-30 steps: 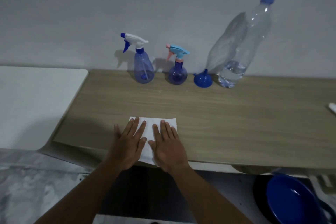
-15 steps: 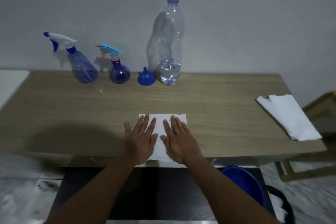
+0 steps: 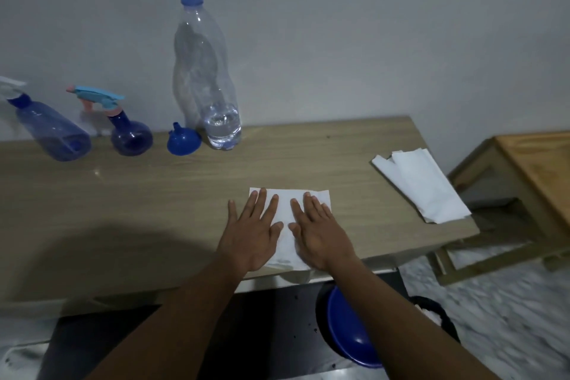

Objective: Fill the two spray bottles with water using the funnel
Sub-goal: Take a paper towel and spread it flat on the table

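Note:
Two blue spray bottles stand at the table's back left: one with a white trigger head [image 3: 52, 129], partly cut off by the frame edge, and a round one with a light-blue and pink head [image 3: 129, 136]. A blue funnel [image 3: 183, 140] lies mouth down beside them. To its right a tall clear water bottle [image 3: 212, 77] with a blue cap holds a little water at the bottom. My left hand [image 3: 251, 233] and my right hand [image 3: 320, 234] lie flat, fingers spread, on a white paper towel [image 3: 285, 203] near the front edge, well away from the bottles.
The wooden table [image 3: 154, 194] stands against a grey wall. A stack of folded white paper towels [image 3: 425, 185] lies at its right end. A wooden stool [image 3: 530, 170] stands to the right. A blue basin [image 3: 351, 330] sits on the floor below the table.
The view has swung to the right, so the bottles now sit at the far left and the stool shows. Both hands stay flat on the paper towel.

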### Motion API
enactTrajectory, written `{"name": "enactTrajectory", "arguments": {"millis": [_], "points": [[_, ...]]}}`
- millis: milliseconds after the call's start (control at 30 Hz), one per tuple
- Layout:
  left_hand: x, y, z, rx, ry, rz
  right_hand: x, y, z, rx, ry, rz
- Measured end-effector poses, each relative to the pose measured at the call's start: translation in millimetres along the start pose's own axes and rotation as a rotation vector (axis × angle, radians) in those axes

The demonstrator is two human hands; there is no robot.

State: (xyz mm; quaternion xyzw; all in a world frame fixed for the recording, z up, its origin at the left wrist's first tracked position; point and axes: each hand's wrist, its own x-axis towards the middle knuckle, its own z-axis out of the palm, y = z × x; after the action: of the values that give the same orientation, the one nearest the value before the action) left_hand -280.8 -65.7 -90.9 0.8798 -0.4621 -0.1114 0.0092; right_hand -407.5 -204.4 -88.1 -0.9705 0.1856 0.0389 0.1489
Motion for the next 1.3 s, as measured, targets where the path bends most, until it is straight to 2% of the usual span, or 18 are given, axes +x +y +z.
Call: {"name": "enactTrajectory", "arguments": {"millis": [167,400,567,667,967,1133,1300], "points": [[-29,7,-1,0.026,-0.073,0.109,-48,3,-7,0.086,0.046,0.063],[-46,3,-42,0.211,-0.022,0.289,-73,-32,-26,-0.023,-0.002,0.228],[-46,15,-79,-0.191,-0.047,0.327,-101,-41,-53,0.237,0.143,0.434],[-45,40,-94,-0.317,-0.082,0.421,-130,-37,-68,0.316,0.245,0.545],[-25,188,-98,-0.507,-0.212,0.627,-244,37,-101,0.506,0.425,0.856],[-6,294,-55,-0.479,-0.255,0.685,-298,119,-90,0.550,0.465,1.021],[30,400,16,-0.434,-0.305,0.656,-324,228,-49,0.510,0.462,1.169]]}}
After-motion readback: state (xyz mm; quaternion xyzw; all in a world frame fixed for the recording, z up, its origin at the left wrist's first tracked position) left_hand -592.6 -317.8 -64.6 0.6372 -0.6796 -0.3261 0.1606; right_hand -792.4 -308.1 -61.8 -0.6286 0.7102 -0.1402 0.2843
